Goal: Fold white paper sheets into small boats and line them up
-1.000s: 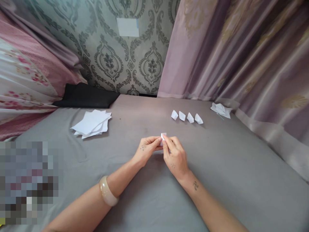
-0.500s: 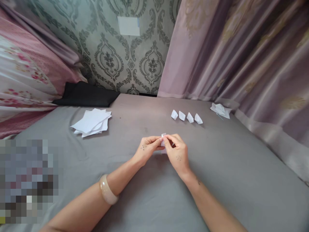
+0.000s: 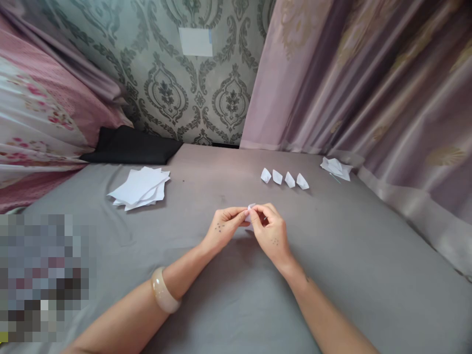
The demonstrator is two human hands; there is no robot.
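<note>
And the right hand (image 3: 273,233) rolls, pinching the folded white paper (image 3: 251,206) beside the pinching left hand (image 3: 220,229), likely advancing a crease.

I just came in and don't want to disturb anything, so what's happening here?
A person is working a small piece of white paper between the fingertips of the left hand and right hand, above a gray sheet. Four small folded paper pieces stand apart in a row beyond the right hand. A loose stack of white paper lies to the left, and more white paper lies at the far right.
</note>
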